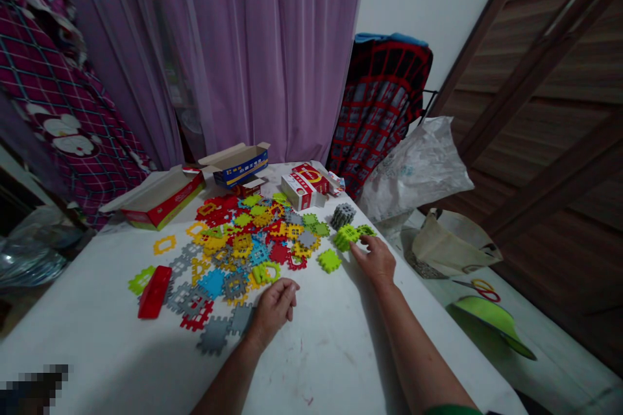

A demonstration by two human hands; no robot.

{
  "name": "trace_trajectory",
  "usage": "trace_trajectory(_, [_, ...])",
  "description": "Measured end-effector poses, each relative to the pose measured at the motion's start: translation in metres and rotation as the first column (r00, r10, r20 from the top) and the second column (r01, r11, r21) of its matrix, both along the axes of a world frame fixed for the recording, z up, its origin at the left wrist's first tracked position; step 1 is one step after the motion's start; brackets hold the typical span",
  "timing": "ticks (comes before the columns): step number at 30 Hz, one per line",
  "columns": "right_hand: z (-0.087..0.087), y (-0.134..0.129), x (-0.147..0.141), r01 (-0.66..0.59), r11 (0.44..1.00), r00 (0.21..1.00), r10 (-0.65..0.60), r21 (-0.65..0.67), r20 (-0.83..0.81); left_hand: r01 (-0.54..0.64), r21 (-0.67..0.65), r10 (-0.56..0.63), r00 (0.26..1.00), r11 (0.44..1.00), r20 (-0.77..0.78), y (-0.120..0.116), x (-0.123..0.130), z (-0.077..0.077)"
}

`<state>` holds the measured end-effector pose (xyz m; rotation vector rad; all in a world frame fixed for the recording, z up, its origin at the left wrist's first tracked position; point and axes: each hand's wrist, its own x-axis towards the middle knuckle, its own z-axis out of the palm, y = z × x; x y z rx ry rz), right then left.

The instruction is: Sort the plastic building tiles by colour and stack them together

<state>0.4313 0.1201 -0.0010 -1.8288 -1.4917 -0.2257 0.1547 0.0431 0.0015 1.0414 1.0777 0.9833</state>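
My left hand (276,308) rests on the white table with its fingers loosely curled together; nothing shows in it. Grey interlocking plastic tiles (214,336) lie just to its left. My right hand (376,260) is at the table's right side, thumb and fingers apart, fingertips beside a small stack of lime-green tiles (346,237); whether they touch it is hard to tell. Another green tile (366,230) lies just beyond those fingers. A single lime-green tile (329,260) sits left of this hand. Behind the green stack stands a stack of grey tiles (343,214).
A wide heap of mixed tiles (243,246) covers the table's middle left, with a red plastic piece (154,292) beside it. Open cartons, one red (168,201), one blue (241,168), and a red-and-white box (304,188) stand behind. Scissors (481,288) lie beyond the right edge.
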Motion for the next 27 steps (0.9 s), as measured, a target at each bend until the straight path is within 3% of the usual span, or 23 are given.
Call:
trace_trajectory(5, [0.006, -0.002, -0.001, 0.029, 1.0, 0.999, -0.029, 0.003, -0.019, 0.0, 0.002, 0.0, 1.0, 1.0, 0.008, 0.001, 0.0, -0.001])
trace_trajectory(10, [0.006, -0.021, -0.015, 0.046, 0.994, 0.995, -0.037, 0.099, -0.095, 0.005, -0.011, -0.005, 1.0, 1.0, 0.0, 0.001, 0.0, -0.001])
trace_trajectory(15, [-0.014, -0.05, -0.06, -0.138, 0.985, 0.974, 0.155, 0.105, -0.168, 0.001, -0.012, -0.001, 1.0, 1.0, 0.007, 0.0, 0.0, 0.002])
trace_trajectory(21, [-0.025, -0.069, -0.106, -0.377, 0.925, 0.917, 0.38, 0.045, -0.118, -0.015, -0.021, 0.017, 0.997, 1.0, 0.071, -0.001, -0.001, 0.008])
trace_trajectory(27, [-0.029, -0.068, -0.107, -0.384, 0.922, 0.92, 0.377, -0.053, -0.109, -0.08, 0.063, 0.081, 0.997, 0.995, -0.006, -0.001, -0.017, 0.009])
